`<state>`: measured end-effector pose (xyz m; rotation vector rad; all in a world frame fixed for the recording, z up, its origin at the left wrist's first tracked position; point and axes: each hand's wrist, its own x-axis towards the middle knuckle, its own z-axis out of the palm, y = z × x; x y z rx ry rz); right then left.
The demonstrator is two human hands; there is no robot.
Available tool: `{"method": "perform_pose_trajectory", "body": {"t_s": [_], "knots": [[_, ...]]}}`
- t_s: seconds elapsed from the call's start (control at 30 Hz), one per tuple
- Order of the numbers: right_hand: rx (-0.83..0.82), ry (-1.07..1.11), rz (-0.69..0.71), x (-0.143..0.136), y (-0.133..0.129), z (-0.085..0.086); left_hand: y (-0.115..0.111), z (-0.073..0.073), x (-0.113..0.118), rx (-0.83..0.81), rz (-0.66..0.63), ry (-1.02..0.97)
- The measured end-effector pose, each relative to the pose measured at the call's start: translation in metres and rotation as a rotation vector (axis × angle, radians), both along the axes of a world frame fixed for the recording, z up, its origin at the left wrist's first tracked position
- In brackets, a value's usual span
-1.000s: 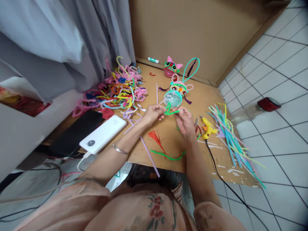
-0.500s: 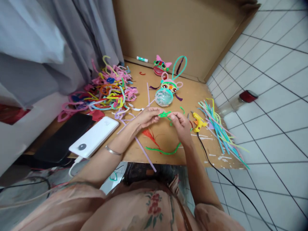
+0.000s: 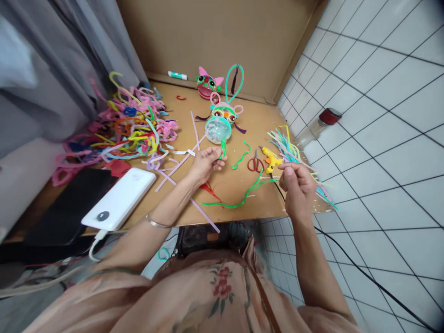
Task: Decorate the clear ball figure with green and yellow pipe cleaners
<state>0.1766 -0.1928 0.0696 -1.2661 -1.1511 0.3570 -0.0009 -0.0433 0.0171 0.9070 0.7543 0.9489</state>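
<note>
My left hand [image 3: 207,164] pinches a short bent piece of green pipe cleaner [image 3: 224,149] just below a clear plastic dome [image 3: 218,130]. Off to the right, my right hand [image 3: 297,185] is closed on the end of a long green pipe cleaner [image 3: 239,204], which curves back to the left over the table. Behind the dome is a small lion-like face [image 3: 224,112] with pink loop ears and purple tassels. A loose wavy green piece [image 3: 242,155] lies between the dome and red-handled scissors [image 3: 255,163]. Red tassel threads [image 3: 211,191] are near my left hand.
A yellow glue gun [image 3: 271,159] and a pipe cleaner bundle [image 3: 285,143] are at the right. A tangled colourful pile [image 3: 135,125], a white power bank [image 3: 120,199] and a black case [image 3: 71,203] fill the left. A second lion face [image 3: 208,83] and a glue stick [image 3: 177,75] stand behind.
My hands have moved apart; the right one went right, drawing the long green pipe cleaner's end along. The left one keeps a short green piece. The view has shifted, so the scissors show.
</note>
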Motion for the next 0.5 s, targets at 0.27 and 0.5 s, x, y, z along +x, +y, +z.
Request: {"method": "perform_pose_trajectory", "body": {"t_s": [0.27,0.5], "knots": [[-0.244,0.007,0.132,-0.014,0.022,-0.009,-0.033,0.008,0.000,0.167,-0.214,-0.012],[-0.237,0.263,0.182,-0.033,0.025,-0.024,-0.055,0.005,0.004,0.118,-0.277,-0.090]]}}
